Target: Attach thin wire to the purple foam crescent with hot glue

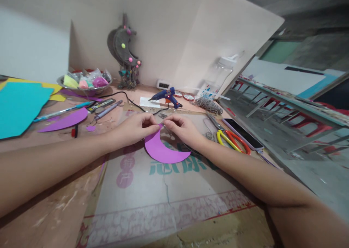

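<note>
A purple paper crescent (160,150) hangs over a printed sheet (141,193) on the table, one tip up and the other pointing right. My left hand (137,127) pinches its upper tip between thumb and fingers. Right beside it, my right hand (181,127) is closed in a pinch at the same tip; what lies between those fingers is too small to make out. Thin grey yarn (209,135) lies loosely to the right of my right hand. Metal points (163,115) show just behind my fingertips, partly hidden.
Behind my hands lies a blue glue gun (166,95) with a black cord. Scissors (231,139), a phone (242,133) and a yarn bundle (208,105) are at right. Pens, purple offcuts (65,120), turquoise sheets (21,106) and a bowl (85,90) sit left; a decorated moon (124,48) stands behind.
</note>
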### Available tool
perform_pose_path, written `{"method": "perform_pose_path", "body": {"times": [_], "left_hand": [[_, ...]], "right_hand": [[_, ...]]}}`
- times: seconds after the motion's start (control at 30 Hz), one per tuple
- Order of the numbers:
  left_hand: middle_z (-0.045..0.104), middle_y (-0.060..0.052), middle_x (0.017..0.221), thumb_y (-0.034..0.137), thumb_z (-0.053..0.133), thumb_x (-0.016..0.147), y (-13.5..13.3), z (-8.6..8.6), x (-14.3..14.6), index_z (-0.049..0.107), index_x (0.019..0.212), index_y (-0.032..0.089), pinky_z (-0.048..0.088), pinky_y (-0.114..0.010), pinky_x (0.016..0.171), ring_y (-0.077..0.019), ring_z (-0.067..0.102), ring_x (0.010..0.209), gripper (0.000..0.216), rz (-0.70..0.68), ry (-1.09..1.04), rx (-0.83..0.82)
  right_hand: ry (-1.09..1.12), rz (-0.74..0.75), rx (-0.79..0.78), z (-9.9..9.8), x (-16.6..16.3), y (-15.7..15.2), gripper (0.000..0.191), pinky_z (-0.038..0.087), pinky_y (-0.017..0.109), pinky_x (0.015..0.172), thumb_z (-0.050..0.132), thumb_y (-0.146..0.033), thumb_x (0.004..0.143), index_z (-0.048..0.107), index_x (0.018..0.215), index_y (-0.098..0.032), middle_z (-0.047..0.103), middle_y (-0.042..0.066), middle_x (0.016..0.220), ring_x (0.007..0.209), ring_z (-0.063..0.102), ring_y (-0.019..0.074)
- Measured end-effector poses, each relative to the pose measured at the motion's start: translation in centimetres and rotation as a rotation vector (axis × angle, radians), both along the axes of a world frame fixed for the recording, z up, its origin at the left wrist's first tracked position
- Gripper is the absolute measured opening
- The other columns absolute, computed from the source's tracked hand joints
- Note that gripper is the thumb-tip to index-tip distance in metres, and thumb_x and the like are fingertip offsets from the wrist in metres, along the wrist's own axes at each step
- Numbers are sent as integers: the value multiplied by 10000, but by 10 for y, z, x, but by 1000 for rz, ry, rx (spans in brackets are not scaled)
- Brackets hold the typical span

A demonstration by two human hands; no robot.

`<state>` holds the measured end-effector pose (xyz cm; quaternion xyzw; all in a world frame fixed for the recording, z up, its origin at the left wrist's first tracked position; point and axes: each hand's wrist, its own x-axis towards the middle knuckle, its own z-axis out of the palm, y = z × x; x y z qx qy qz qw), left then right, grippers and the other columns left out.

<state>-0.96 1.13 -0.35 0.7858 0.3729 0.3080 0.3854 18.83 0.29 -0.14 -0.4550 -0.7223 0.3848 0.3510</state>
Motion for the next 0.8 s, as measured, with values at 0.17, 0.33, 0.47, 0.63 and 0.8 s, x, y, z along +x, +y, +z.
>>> {"method": "perform_pose_path", "body": {"times": [0.17, 0.33, 0.47, 0.63, 0.8], "left_hand": [[584, 1, 674, 372, 545, 825, 2, -1, -1, 590, 765, 156, 368, -207, 521, -109, 505, 600, 229, 18, 15, 26], [574, 6, 670, 364, 551, 822, 2, -1, -2, 596, 777, 154, 355, -208, 518, -108, 493, 598, 220, 18, 17, 33], [580, 0, 690, 381, 550, 823, 2, -1, -2, 591, 785, 156, 363, -212, 525, -115, 503, 610, 232, 4, -7, 22], [581, -9, 701, 404, 541, 827, 3, -3, -2, 587, 797, 156, 369, -220, 532, -127, 511, 621, 254, 7, -9, 28], [593, -15, 711, 394, 536, 831, 4, -4, -2, 596, 797, 154, 370, -227, 543, -132, 517, 635, 249, 15, 11, 54]], "right_hand": [[-40, 22, 19, -5, 1, 2, 283, 419, 214, 547, 633, -429, 781, 578, 837, -157, 565, -11, 692, 593, 514, 85], [77, 72, -94, -7, 0, 1, 273, 370, 195, 431, 591, -432, 812, 523, 801, -168, 534, -43, 575, 460, 467, 70], [100, 80, -90, -6, 0, -1, 276, 373, 194, 428, 599, -430, 807, 511, 779, -170, 529, -49, 544, 438, 459, 65], [102, 95, -83, -5, 0, 0, 278, 367, 195, 416, 598, -437, 805, 507, 773, -176, 502, -60, 508, 427, 458, 71], [90, 96, -76, -5, 0, 0, 266, 369, 190, 419, 596, -422, 810, 508, 767, -175, 516, -55, 529, 439, 463, 67]]}}
